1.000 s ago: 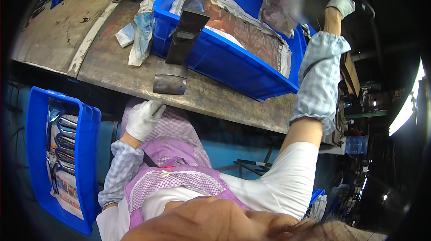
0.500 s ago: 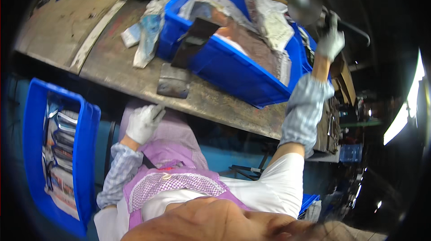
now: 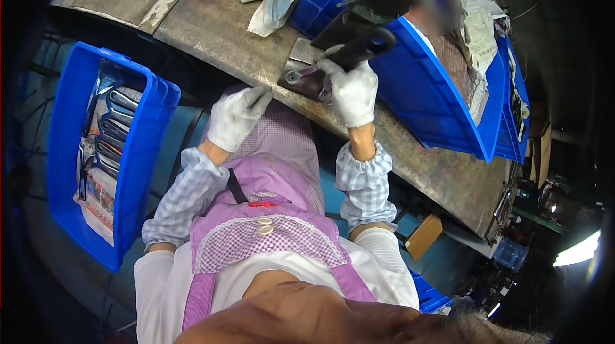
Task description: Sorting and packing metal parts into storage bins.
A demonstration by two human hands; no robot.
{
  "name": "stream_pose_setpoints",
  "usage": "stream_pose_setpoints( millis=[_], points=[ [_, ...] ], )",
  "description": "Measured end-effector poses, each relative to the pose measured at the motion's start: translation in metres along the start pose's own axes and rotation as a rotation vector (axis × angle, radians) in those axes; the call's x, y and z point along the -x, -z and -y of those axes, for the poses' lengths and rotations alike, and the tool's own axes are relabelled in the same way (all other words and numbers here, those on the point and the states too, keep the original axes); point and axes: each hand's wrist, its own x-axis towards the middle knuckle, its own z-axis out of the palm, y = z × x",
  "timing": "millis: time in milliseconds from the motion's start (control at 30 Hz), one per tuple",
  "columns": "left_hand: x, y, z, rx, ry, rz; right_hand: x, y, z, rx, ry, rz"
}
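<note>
My right hand [image 3: 354, 91], in a white glove, is wrapped round a black-handled metal tool [image 3: 365, 48] at the bench's near edge. The tool has a thick rounded black handle and ring-like metal parts at its lower end; its exact kind does not show. Under and beside it, a small grey metal block [image 3: 304, 51] lies on the bench. My left hand [image 3: 238, 116], gloved too, hovers over my lap, left of the tool and apart from it. Its fingers are pressed together, and anything between the fingertips is too small to make out.
A blue crate [image 3: 426, 97] with paper-lined contents stands on the metal bench [image 3: 214, 30], a dark flat plate [image 3: 368, 11] leaning at its left. To my left, another blue crate [image 3: 138, 171] holds several black-handled metal pieces [image 3: 115, 129] on newspaper. Crumpled plastic [image 3: 278, 1] lies behind.
My right hand has come from the far right, beyond the crate, to the bench's near edge with the black-handled tool. My left hand stays near my lap. The view has shifted.
</note>
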Motion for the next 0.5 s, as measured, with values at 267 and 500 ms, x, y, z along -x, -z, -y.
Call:
stream_pose_setpoints(
  millis=[267, 500],
  points=[
    [-0.043, -0.006, -0.008, -0.145, -0.099, -0.058, -0.006, -0.013, 0.02, -0.001, -0.166, -0.163],
    [-0.055, -0.031, -0.026, -0.109, 0.289, 0.113, 0.026, 0.008, -0.028, -0.555, -0.286, -0.172]
  ],
)
